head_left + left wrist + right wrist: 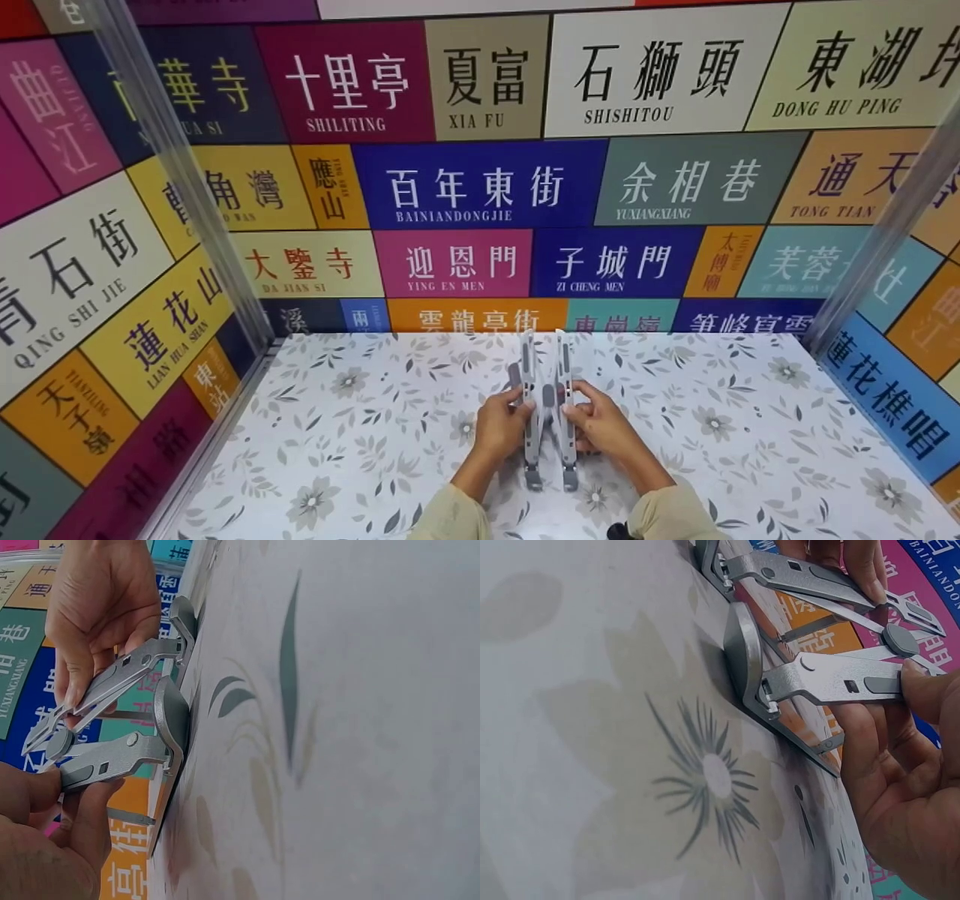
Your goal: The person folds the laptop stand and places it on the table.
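A silver-grey folding laptop stand (568, 442) stands on the patterned tabletop, its two side arms close together and roughly parallel. My left hand (499, 424) pinches the left arm between thumb and fingers, and my right hand (600, 420) pinches the right arm the same way. In the left wrist view, a round grey pivot (60, 743) joins crossing bars between the arms. Hooked, padded front lips (744, 652) show at the near ends in the right wrist view, with the base bars down at the table surface.
The white tabletop (352, 442) has a grey flower and leaf print. Behind it rises a wall of coloured signs (480, 187), with clear upright strips (172, 150) at the left and right corners. A small black object (618, 531) shows by the right sleeve.
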{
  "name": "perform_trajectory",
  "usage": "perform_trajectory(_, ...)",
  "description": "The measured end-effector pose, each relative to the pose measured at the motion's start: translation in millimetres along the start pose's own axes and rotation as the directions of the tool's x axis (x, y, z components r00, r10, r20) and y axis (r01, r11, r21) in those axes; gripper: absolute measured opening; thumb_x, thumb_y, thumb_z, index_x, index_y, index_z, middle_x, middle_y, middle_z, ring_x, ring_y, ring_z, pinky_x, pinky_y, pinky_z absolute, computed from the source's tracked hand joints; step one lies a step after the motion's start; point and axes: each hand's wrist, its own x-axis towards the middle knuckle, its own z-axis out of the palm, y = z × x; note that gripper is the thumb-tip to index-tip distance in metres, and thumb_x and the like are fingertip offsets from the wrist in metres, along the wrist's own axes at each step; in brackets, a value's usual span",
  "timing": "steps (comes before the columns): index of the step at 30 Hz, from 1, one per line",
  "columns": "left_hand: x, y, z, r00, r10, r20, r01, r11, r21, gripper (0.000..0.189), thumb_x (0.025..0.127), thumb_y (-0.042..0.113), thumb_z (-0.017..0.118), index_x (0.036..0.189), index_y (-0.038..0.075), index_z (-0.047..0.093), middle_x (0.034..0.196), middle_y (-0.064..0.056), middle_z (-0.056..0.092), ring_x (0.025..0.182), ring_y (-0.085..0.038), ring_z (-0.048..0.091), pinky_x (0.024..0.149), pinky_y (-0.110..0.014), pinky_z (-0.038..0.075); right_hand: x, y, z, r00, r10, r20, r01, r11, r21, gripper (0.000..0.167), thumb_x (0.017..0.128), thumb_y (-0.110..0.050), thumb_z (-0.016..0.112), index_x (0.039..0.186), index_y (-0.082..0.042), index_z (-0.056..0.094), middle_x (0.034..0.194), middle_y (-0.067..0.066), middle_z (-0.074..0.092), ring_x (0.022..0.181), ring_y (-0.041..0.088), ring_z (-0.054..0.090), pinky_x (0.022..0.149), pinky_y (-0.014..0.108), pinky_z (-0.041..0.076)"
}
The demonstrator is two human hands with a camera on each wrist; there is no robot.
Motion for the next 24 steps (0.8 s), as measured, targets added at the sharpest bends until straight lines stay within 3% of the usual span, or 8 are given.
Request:
perform_trajectory(8,0.7,0.9,3.7,0.998,-0.054,0.043,0.058,0.993,-0.102,0.039,0.093,0.015,0.073,0.131,0.007,0.07,0.1,-0.014,0.078,0.078,-0.011,0.07,0.063,-0.025,0.057,1.8,0.0,2.8,1.0,0.019,-0.011,-0.019,1.0,0.023,0.044,0.104,-0.023,0.06,0.144,-0.013,0.045,0.076,0.003,0.064,0.06,0.015,0.06,0.054,0.03,0.052)
perform_trajectory(13,1.7,0.0,4.8,0.997,-0.05,0.053,0.057,0.991,-0.125,0.039,0.094,0.013,0.072,0.131,0.005,0.069,0.103,-0.014,0.077,0.081,-0.011,0.07,0.065,-0.025,0.056,2.7,0.4,4.5,1.0,0.02,0.003,-0.02,0.999,0.046,0.043,0.106,-0.021,0.057,0.146,-0.014,0.044,0.074,0.003,0.06,0.058,0.014,0.057,0.053,0.029,0.051)
perform_trajectory(18,2.8,-1.3,4.4,0.996,-0.066,0.067,0.075,0.986,-0.15,0.039,0.093,0.012,0.072,0.132,0.006,0.069,0.103,-0.014,0.077,0.079,-0.01,0.068,0.064,-0.025,0.056,2.5,0.1,4.9,1.0,0.008,0.016,-0.008,0.999,0.052,0.047,0.106,-0.022,0.057,0.149,-0.013,0.042,0.082,0.007,0.067,0.062,0.015,0.059,0.053,0.03,0.052)
perform_trajectory(24,3.0,-3.0,4.3,0.996,-0.051,0.079,0.064,0.984,-0.165,0.04,0.094,0.012,0.072,0.132,0.005,0.068,0.102,-0.015,0.077,0.075,-0.009,0.067,0.063,-0.025,0.055,3.5,0.4,5.6,1.0,-0.001,0.014,0.001,1.0,0.031,0.049,0.105,-0.025,0.059,0.15,-0.014,0.043,0.075,0.005,0.061,0.058,0.014,0.055,0.052,0.029,0.05)
